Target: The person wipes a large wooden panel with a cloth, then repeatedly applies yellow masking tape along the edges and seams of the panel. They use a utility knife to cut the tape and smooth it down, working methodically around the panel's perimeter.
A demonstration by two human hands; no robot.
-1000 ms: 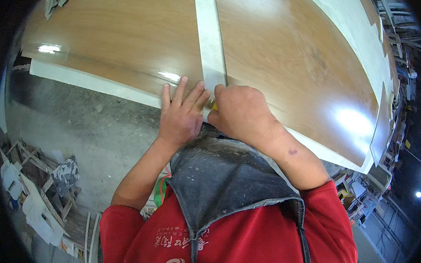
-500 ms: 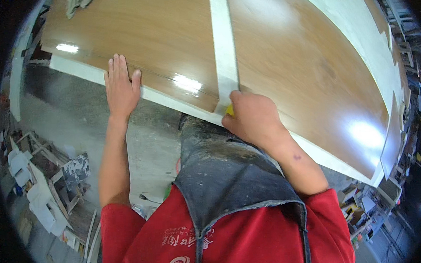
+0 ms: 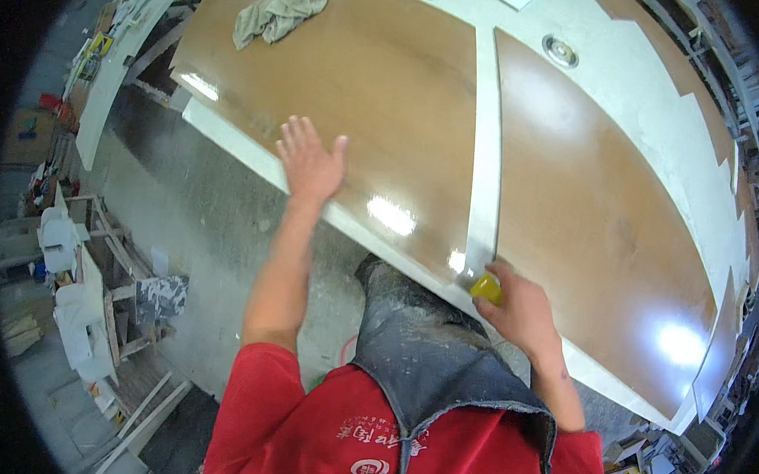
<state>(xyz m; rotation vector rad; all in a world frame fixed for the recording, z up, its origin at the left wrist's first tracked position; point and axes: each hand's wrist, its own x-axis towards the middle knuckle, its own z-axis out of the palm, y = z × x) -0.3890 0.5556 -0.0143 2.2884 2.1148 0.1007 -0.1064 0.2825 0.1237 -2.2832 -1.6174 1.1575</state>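
One white strip (image 3: 484,144) runs forward from the right hand (image 3: 521,306) gripping a yellow tool (image 3: 486,289), perhaps a scraper; left hand (image 3: 312,165) flat, empty.

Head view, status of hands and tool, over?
Left hand open over glossy brown panel. Right hand gripping blocky yellow tool. Crumpled beige cloth lies beyond, clear of both.

White glare (image 3: 682,344) patches the glossy brown panels (image 3: 585,181), straight edges curving toward the blackened periphery.
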